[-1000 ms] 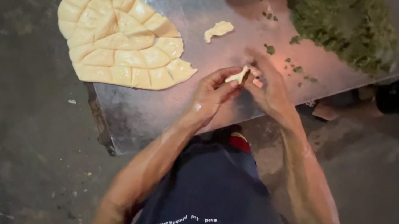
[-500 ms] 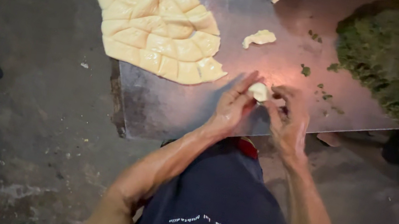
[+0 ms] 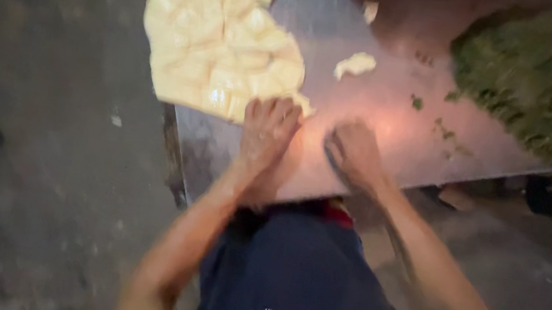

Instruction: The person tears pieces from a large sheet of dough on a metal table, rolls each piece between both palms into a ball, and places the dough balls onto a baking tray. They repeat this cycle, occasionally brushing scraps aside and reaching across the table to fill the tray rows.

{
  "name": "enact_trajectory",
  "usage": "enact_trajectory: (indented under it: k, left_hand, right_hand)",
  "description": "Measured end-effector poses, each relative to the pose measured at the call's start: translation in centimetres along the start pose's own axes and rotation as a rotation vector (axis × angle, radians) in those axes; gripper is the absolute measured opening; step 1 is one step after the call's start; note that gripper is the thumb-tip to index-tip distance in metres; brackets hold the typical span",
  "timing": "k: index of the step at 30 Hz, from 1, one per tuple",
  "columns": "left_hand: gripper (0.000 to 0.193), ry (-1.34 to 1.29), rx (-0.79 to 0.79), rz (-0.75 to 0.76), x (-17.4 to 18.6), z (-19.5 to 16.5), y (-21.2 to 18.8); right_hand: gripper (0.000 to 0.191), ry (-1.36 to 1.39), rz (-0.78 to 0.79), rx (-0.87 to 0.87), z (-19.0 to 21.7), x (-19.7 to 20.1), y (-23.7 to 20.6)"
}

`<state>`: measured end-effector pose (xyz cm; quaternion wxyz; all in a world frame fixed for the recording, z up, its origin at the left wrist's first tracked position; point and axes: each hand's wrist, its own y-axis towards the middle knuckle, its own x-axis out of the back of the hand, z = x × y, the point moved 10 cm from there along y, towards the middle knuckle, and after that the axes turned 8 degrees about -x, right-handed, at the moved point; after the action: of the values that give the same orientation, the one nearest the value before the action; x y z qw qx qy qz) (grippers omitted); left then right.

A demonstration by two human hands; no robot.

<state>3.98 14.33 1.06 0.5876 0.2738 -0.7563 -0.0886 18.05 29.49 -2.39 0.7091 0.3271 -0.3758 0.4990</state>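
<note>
The left hand [image 3: 267,131] is lying flat with fingers out, touching the near edge of the cut dough sheet [image 3: 224,42] on the metal table [image 3: 387,114]. The right hand [image 3: 353,153] is curling beside it; its hold is too blurry to tell. Green herbs [image 3: 528,78] are sitting far right.

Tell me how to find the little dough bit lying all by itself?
Start at the shiny metal table and find the big flat sheet of cut dough on one side and the green heap on the other. The small dough scrap lies alone between them, pale, lumpy and touching neither.
</note>
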Motion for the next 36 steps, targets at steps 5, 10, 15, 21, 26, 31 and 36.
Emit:
enact_trajectory:
  k: [5,10,15,21,26,31,36]
  left_hand:
    - [0.011,0.000,-0.027,-0.125,2.0,-1.3,2.8]
    - [0.017,-0.678,0.028,0.186,1.1,-7.1,2.8]
    - [0.020,-0.995,0.323,0.072,3.3,-8.0,1.4]
    - [0.024,-1.439,0.719,0.052,-0.5,-7.3,4.9]
    - [0.028,-1.504,1.002,-0.093,-1.6,-3.6,6.1]
    - [0.041,-1.015,1.060,-0.286,1.3,2.0,2.1]
    - [0.036,-1.058,1.395,-0.577,-0.5,3.1,-8.6]
  right_hand:
    - [0.015,-0.011,-0.146,0.038,0.8,2.6,2.1]
    - [0.012,0.096,-0.179,-0.021,2.6,2.9,4.0]
    - [0.017,0.145,-0.133,0.180,1.7,3.3,0.6]
    - [0.017,0.184,-0.125,-0.014,-2.4,3.5,4.0]
    - [0.035,0.064,0.010,0.191,-0.8,3.0,-0.7]
    - [0.036,0.508,0.209,-0.553,-11.7,7.2,0.1]
    - [0.040,0.350,0.105,-0.082,-4.1,24.0,13.6]
